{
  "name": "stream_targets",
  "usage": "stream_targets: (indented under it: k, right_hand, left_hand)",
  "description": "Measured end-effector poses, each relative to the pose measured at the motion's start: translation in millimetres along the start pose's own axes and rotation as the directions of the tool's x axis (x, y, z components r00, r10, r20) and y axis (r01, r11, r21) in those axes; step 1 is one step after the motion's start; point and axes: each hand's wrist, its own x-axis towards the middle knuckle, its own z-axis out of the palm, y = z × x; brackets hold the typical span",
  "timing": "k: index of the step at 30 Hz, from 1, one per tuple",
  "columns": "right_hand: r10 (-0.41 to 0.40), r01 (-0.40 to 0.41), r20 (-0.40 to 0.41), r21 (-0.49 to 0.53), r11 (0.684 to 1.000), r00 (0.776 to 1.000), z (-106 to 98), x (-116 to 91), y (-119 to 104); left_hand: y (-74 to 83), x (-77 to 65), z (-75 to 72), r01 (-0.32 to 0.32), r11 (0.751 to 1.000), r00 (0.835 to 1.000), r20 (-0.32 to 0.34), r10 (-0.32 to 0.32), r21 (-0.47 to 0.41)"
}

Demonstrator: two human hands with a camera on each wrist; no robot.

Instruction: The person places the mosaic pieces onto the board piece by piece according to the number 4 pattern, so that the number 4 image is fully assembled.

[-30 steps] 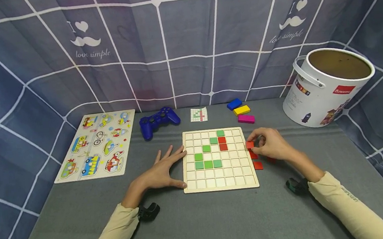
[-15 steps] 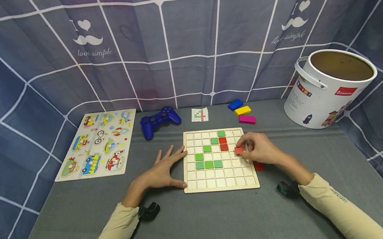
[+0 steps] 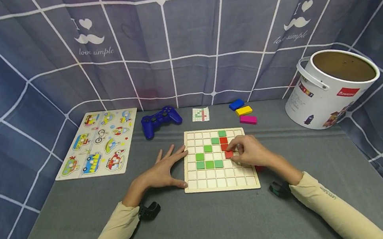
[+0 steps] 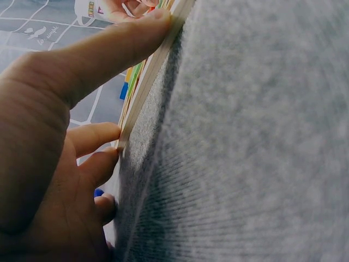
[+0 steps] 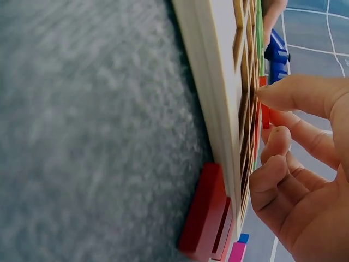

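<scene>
A square wooden grid board (image 3: 211,183) lies in front of me in the head view, with several green tiles (image 3: 208,148) and red tiles (image 3: 223,140) set in its cells. My right hand (image 3: 251,152) pinches a red square tile (image 3: 228,154) between thumb and forefinger at a cell just below the two red ones. In the right wrist view that tile (image 5: 265,103) shows at the thumb tip. Thumb and fingertips of my left hand (image 3: 162,171) touch the board's left edge, the fingers spread. Loose red tiles (image 5: 204,215) lie by the board's right edge, partly hidden by my right hand in the head view.
Behind the board lie a small pattern card (image 3: 200,114), a blue game controller (image 3: 161,121), and blue (image 3: 236,104), yellow (image 3: 244,110) and magenta (image 3: 248,119) pieces. A picture puzzle board (image 3: 97,143) is at left; a white bucket (image 3: 325,95) stands at back right.
My right hand has carried the red tile leftward from beside the board's right edge to a cell below the two red tiles. The left hand has stayed at the board's left edge.
</scene>
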Motion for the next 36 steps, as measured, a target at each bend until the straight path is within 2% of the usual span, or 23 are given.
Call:
stream_targets:
  k: [9,15,21,28,36]
  right_hand:
    - [-0.020,0.021,0.043,-0.034,0.999,0.999,2,8,-2]
    - [0.006,-0.004,0.078,-0.025,1.000,0.997,1,10,-5]
    - [0.042,-0.041,0.038,-0.029,0.999,0.998,-6,7,-4]
    - [0.080,-0.080,-0.006,-0.010,0.997,0.997,-24,-13,10]
    - [0.103,-0.104,-0.037,-0.042,0.994,0.994,-41,-36,25]
  left_hand:
    - [1.0,-0.5,-1.9,0.010,1.000,1.000,0.002,-0.010,0.007]
    - [0.1,0.6,-1.0,0.002,1.000,1.000,0.005,-0.002,0.009]
    - [0.1,-0.1,-0.8,0.013,1.000,1.000,0.006,-0.013,0.015]
    - [1.0,1.3,0.6,0.013,1.000,1.000,0.013,-0.014,0.011]
    - [0.4,0.7,-0.9,0.001,1.000,1.000,-0.002,-0.001,-0.005]
